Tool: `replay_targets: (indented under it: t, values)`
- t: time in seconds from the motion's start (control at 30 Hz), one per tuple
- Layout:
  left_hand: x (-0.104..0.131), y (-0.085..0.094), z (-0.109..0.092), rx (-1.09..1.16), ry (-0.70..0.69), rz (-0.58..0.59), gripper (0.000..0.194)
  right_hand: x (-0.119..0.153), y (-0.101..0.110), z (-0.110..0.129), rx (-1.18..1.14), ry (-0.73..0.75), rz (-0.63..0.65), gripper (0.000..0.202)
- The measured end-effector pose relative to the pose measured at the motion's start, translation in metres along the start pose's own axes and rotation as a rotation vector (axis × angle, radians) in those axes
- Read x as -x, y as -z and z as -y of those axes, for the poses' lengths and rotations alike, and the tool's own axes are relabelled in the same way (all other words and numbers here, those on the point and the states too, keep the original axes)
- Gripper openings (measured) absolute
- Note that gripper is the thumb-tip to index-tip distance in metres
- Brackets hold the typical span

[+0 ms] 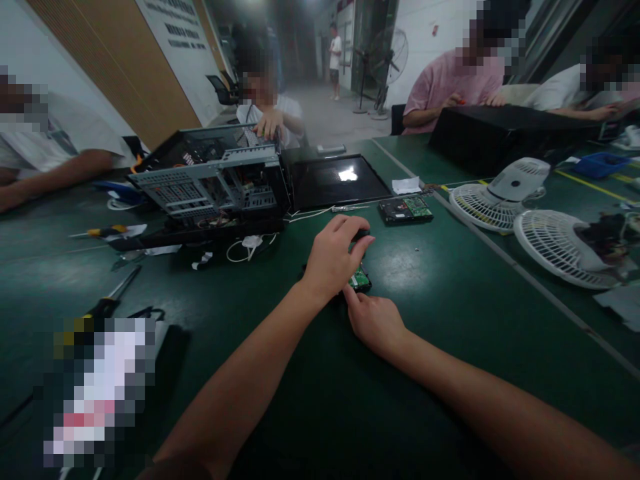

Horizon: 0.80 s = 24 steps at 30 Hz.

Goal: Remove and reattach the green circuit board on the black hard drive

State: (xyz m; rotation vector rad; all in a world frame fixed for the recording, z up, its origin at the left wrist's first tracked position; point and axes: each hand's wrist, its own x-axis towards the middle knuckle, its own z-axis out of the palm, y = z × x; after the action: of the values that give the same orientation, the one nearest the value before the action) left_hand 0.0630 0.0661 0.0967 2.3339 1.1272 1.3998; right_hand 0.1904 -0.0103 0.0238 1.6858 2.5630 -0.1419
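Note:
A small device with a green circuit board [359, 279] lies on the green table, mostly covered by my hands. Over it is my left hand [334, 257], its fingers closed around a small dark object [361, 235] that I cannot make out. Below and to the right, my right hand [374, 319] is at the device's near edge, with a finger reaching to the board. The other fingers of that hand are curled and partly hidden. A second drive-like device with a green board [406, 209] lies farther back, beyond my hands.
An opened computer case [215, 187] stands at the left back, a person's hand on it. Behind my hands lies a dark flat panel [340, 180]. White fan parts [560, 247] and a black case [500, 137] are right. Screwdrivers [107, 300] lie left. Several people sit around.

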Motion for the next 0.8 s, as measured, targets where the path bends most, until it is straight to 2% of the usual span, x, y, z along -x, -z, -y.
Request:
replay_targets:
  t: [0.6,0.8]
  values:
    - [0.0026,-0.0007,0.0011,0.020,0.053,0.093,0.022,0.0003,-0.0018,-0.0003,-0.005,-0.007,-0.011,0.048]
    - [0.0010,0.0020,-0.0015,-0.008,0.000,0.102,0.017,0.0003,0.0014,0.0001,-0.009,0.001,0.012,0.048]
